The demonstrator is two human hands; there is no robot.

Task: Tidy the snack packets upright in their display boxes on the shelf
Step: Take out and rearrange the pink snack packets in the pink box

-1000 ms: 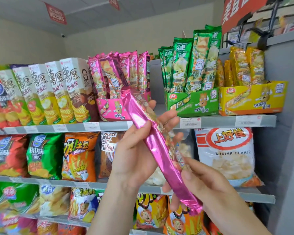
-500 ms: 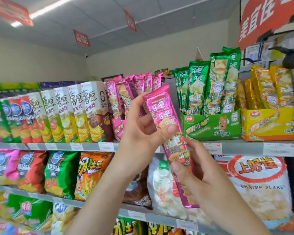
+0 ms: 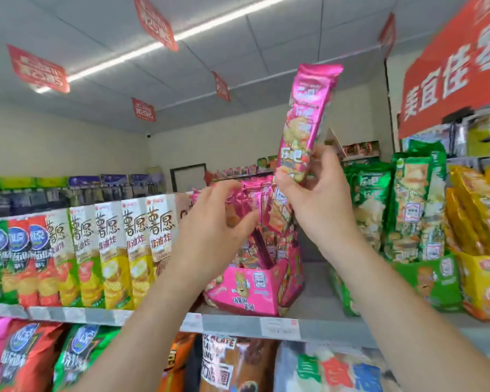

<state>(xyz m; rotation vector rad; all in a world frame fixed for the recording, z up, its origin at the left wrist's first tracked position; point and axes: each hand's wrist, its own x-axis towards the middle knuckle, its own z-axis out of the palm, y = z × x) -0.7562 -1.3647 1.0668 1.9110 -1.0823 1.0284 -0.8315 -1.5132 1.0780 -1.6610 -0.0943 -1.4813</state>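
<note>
Your right hand [image 3: 320, 205] pinches the pink packet [image 3: 309, 114], likely light, slippery and crushable, at its 6 o'clock end; your left hand [image 3: 210, 230] clasps boxed packets [image 3: 277, 222].

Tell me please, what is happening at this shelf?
A person is tidying snacks. The right hand holds one pink packet upright above the pink display box on the shelf. The left hand grips the tops of the other packets standing in that box, apparently to make room.
</note>
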